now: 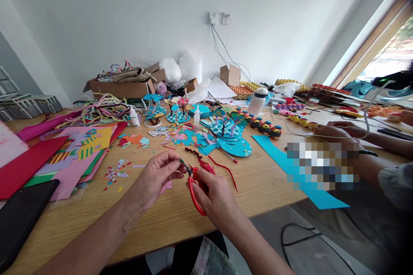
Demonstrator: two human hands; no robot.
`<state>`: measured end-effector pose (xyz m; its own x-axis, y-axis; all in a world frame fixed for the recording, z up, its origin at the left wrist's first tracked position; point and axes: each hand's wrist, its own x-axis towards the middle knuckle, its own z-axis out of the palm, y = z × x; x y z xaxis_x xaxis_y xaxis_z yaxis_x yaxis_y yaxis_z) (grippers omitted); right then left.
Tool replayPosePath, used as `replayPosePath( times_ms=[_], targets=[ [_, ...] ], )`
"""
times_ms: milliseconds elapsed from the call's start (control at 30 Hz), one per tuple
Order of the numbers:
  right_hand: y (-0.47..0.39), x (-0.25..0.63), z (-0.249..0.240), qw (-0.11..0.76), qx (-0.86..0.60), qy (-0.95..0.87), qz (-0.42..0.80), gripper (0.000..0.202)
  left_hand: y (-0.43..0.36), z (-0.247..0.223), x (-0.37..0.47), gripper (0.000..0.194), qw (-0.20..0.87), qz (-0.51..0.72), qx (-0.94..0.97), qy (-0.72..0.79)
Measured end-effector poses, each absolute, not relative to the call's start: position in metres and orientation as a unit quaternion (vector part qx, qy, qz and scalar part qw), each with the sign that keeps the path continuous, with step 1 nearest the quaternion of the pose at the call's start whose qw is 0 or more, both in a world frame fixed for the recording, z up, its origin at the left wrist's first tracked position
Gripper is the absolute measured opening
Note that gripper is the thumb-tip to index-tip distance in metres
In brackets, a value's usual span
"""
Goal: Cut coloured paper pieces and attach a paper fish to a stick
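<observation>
Red-handled scissors [194, 193] are in my right hand [217, 195], whose fingers wrap round the handles. The blades point up and left, toward the fingertips of my left hand [161, 176]. My left thumb and forefinger are pinched together at the blade tips; what they hold is too small to make out. A dark twisted strip [193, 153] and a red strip [227, 167] lie just beyond the scissors. Part of a pink paper piece [167, 186] shows on the table between my hands.
Coloured paper sheets [72, 154] and a black phone [27, 219] lie at the left. Blue paper discs [235, 146], glue bottles [134, 117] and paper scraps [190, 135] spread across the middle. A long blue strip [284, 159] lies right, near another person's hands [335, 133].
</observation>
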<state>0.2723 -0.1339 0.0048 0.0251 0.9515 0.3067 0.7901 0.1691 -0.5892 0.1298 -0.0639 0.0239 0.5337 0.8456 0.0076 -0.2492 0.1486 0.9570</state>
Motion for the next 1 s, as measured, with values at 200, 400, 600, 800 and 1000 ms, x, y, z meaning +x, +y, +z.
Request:
replayPosePath(
  times_ms=[200, 400, 600, 800, 1000],
  targets=[
    [-0.135, 0.272, 0.006, 0.329, -0.634, -0.688, 0.132, 0.017, -0.063, 0.024, 0.129, 0.005, 0.697, 0.388, 0.531, 0.287],
    [-0.135, 0.272, 0.005, 0.322, -0.639, -0.685, 0.135, 0.019, -0.061, 0.023, 0.128, 0.007, 0.691, 0.390, 0.531, 0.295],
    [-0.134, 0.275, 0.003, 0.312, -0.634, -0.697, 0.125, 0.018, -0.057, 0.021, 0.124, 0.008, 0.679, 0.384, 0.549, 0.301],
    [-0.134, 0.278, 0.007, 0.282, -0.634, -0.710, 0.116, 0.022, -0.048, 0.018, 0.117, 0.010, 0.653, 0.356, 0.581, 0.330],
    [-0.134, 0.296, 0.012, 0.210, -0.681, -0.697, 0.081, 0.022, -0.046, 0.021, 0.113, 0.014, 0.599, 0.350, 0.613, 0.378]
  ],
)
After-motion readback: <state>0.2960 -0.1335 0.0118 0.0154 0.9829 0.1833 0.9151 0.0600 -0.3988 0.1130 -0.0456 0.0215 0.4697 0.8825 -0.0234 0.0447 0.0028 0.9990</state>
